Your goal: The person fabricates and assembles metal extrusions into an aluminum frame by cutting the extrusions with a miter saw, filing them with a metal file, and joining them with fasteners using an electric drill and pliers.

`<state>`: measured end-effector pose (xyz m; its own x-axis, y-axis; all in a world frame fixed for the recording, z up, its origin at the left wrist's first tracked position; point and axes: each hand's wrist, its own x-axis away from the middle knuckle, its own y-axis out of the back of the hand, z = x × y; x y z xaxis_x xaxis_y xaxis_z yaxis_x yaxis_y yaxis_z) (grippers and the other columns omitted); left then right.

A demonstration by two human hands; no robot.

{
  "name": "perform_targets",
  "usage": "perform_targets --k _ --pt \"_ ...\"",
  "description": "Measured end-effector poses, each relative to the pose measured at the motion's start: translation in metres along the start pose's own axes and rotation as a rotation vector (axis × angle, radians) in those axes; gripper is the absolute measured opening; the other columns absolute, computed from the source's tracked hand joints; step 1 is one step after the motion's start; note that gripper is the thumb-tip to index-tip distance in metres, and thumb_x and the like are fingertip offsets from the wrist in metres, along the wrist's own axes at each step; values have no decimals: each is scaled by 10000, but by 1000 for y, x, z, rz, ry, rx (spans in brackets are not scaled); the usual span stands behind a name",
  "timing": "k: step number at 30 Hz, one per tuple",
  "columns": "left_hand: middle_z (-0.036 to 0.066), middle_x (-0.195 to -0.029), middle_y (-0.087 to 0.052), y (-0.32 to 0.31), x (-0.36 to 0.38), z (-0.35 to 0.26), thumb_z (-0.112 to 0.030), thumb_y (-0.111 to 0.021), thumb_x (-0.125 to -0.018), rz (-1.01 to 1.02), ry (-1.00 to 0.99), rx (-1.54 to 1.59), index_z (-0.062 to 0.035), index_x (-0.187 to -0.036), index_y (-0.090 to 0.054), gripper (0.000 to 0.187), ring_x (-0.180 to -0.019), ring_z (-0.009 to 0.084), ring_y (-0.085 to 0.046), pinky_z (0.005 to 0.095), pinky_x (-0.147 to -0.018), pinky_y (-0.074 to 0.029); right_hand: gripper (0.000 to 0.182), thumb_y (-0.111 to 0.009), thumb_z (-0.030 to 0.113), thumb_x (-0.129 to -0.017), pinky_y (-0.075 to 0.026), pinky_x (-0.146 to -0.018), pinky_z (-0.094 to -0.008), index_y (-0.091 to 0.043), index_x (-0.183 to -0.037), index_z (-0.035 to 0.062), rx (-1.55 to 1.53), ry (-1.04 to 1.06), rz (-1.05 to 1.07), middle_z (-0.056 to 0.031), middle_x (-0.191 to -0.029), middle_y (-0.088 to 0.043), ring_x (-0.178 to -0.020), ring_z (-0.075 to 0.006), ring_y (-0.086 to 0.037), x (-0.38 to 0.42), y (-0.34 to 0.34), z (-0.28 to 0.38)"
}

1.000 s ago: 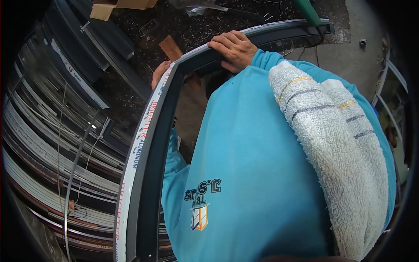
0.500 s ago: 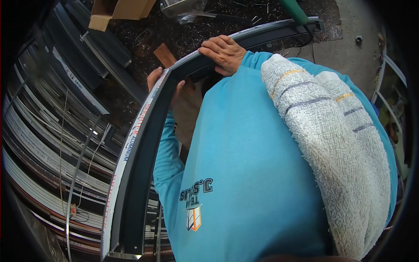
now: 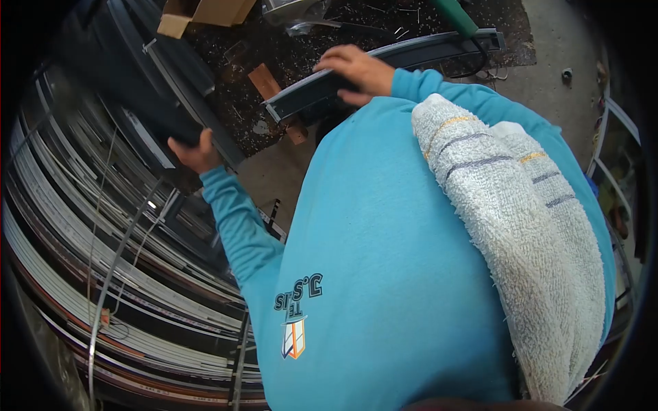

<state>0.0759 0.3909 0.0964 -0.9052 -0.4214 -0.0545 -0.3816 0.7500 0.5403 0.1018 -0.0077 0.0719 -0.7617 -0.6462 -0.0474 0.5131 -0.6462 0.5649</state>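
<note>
Left hand: grasps the near end of the long dark bar [image 3: 130,85], fingers and thumb on opposite edges; the hand [image 3: 197,154] sits left of frame centre.
Long dark bar: slants from the hand into the upper left of the frame, its far part blurred and lost in shadow. Judged to be end-heavy; grip firmly and turn slowly.
Right hand: at upper centre, the hand [image 3: 363,70] has its fingers over the top edge of the second bar [image 3: 428,52] and its thumb on the near side. Blur hides whether it grips or merely rests; cannot tell.
Second bar: spans upper centre to upper right on the dark worktop [image 3: 504,17]. Steady it with light, even pressure.
Wood block [image 3: 264,81]: appears to pass beneath the second bar's left end. Avoid pushing the bar off it.
Green object [image 3: 455,15]: stands against the second bar, toward its right end. Do not jar it.
Stacked profiles [image 3: 82,236]: fill the left of the frame. Guard against scraping them with the held bar.
Towel [image 3: 493,198]: hangs at right of frame. Keep it off the edges.
</note>
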Motion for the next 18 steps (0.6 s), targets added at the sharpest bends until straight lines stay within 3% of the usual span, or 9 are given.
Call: perform_targets --k 4,5,6,8,9,11,14,15,18 --pt "203 -1023 -668 -10 -7 32 -227 -779 -620 28 142 -552 60 -1138 -546 637 -942 298 -655 368 -843 -504 464 -685 101 -752 -400 -1026 -438 -586 -1205 105 248 -58 -221 -156 -1208 -560 -1196 -347 -490 -3 41 -26" --pt "219 -993 -678 -16 -1 19 -261 -776 -621 60 195 -468 34 -1121 -572 616 -927 331 -665 375 -841 -503 391 -705 121 -773 -454 -944 -395 -610 -1151 85 403 -7 -347 -121 -1089 -614 -1087 -289 -570 -4 54 -33" --pt "212 -978 -683 -17 1 41 -254 -774 -618 4 141 -490 52 -1144 -552 648 -897 331 -670 382 -830 -506 529 -676 300 -763 -373 -1026 -505 -563 -1229 76 402 -346 -351 -225 -1312 -481 -1250 -413 -435 0 76 -20" --pt "207 -1034 -653 -21 2 40 -290 -798 -627 -17 203 -497 51 -1168 -536 691 -971 338 -641 396 -882 -487 844 -725 368 -706 -257 -1115 -495 -363 -1403 58 777 -611 -385 -261 -1410 -350 -1327 -436 -307 12 89 -51" --pt "200 -1052 -634 -23 3 46 -310 -810 -629 -33 110 -551 42 -1176 -535 707 -996 340 -623 401 -904 -476 985 -743 414 -686 -222 -1140 -480 -264 -1456 27 846 -733 -416 -272 -1443 -290 -1349 -435 -277 20 88 -82" --pt "188 -1088 -596 -24 9 53 -350 -834 -631 -41 -72 -659 26 -1191 -533 739 -1045 345 -585 412 -948 -455 1129 -786 427 -667 -219 -1156 -454 -138 -1496 19 709 -837 -407 -274 -1496 -206 -1381 -437 -236 21 99 -108" --pt "184 -1152 -559 -23 24 24 -448 -867 -615 -251 -359 -972 -18 -1205 -557 794 -1084 362 -548 445 -979 -433 1253 -852 418 -620 -237 -1163 -445 -61 -1517 43 508 -1056 -484 -265 -1533 -145 -1407 -435 -206 1 110 -130" --pt "176 -1162 -559 -25 33 4 -361 -875 -643 -266 -433 -911 -45 -1232 -545 745 -1065 327 -564 439 -952 -457 1290 -871 415 -604 -243 -1165 -444 -40 -1522 51 422 -1140 -524 -262 -1545 -123 -1416 -433 -194 -4 115 -130" --pt "161 -1190 -553 -40 63 -5 -285 -870 -671 143 -271 -232 -56 -1260 -529 719 -1080 298 -564 408 -924 -478 1256 -865 408 -649 -289 -1149 -451 -34 -1530 75 343 -1296 -322 -260 -1538 -200 -1417 -423 -244 -15 142 -115"
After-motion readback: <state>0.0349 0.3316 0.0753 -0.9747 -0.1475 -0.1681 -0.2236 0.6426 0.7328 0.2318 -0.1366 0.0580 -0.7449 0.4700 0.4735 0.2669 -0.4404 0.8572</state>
